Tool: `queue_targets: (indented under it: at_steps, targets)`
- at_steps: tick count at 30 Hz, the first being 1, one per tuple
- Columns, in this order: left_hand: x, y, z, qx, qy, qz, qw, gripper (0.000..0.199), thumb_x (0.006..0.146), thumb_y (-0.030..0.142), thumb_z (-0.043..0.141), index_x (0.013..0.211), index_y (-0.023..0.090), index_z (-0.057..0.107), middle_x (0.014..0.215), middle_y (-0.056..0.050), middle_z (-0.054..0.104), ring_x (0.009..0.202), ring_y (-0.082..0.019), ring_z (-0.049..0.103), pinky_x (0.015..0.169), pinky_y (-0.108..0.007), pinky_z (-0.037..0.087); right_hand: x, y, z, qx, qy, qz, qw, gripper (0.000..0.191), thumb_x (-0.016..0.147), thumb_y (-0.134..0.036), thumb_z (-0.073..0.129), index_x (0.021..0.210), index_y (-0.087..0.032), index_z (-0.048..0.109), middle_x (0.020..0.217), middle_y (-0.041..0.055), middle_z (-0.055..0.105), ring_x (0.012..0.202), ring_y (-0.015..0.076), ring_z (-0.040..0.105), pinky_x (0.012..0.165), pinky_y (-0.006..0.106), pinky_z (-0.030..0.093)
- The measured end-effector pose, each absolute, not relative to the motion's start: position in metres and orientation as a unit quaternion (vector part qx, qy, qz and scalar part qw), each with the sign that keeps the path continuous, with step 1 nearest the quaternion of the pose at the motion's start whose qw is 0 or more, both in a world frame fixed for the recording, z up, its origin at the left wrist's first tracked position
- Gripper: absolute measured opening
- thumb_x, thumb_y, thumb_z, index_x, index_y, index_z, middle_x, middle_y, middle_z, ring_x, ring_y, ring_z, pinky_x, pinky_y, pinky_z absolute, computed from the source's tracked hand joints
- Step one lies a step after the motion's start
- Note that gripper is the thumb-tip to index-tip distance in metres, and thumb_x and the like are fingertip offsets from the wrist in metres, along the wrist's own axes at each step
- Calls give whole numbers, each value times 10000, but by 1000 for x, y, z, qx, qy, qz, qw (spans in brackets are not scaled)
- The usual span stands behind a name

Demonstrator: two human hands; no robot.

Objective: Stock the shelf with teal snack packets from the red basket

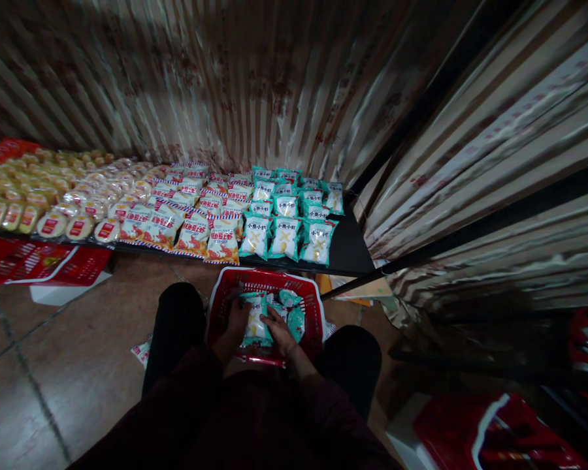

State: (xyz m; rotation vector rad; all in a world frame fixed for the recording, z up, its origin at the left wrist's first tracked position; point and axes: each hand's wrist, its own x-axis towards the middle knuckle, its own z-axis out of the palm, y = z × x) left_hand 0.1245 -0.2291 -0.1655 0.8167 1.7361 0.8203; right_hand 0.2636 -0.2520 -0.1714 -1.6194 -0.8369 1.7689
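Observation:
Between my knees stands a red basket (315,307) with a white rim, holding several green and white snack bags (295,323). Over its left half, my left hand (237,321) grips the left edge of one green and white snack bag (255,318). My right hand (278,331) holds the same bag from its right side, fingers on its front. In front of the basket, a black shelf (350,245) bears rows of matching green bags (285,236) at its right end. Striped-edge orange and white bags (222,239) lie beside them.
Round wrapped cakes (80,226) and yellow wrapped cakes (29,217) fill the shelf's left part. Another red basket (85,262) is under it at left. A black pole (421,251) slants at right, by striped curtains (255,78). A red basket (524,434) sits lower right.

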Motion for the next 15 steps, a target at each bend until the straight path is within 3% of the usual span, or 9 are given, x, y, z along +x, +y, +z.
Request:
queue_targets:
  at_steps: [8, 15]
  targets:
    - [136, -224, -136, 281, 649, 382, 594, 295, 776, 250, 627, 1040, 124, 591, 757, -37, 697, 681, -151, 661, 616, -243, 513, 274, -246, -126, -607, -250, 689, 307, 616, 725, -481, 604, 1304, -327, 466, 1187, 54, 644, 957, 230, 643, 721, 366, 515]
    - [141, -229, -118, 317, 610, 409, 600, 386, 714, 218, 654, 1089, 152, 588, 1051, -94, 692, 912, -190, 663, 737, -253, 516, 280, -248, -99, -615, -219, 686, 323, 606, 756, -492, 624, 1316, -347, 441, 1232, 40, 621, 1005, 223, 630, 702, 347, 510]
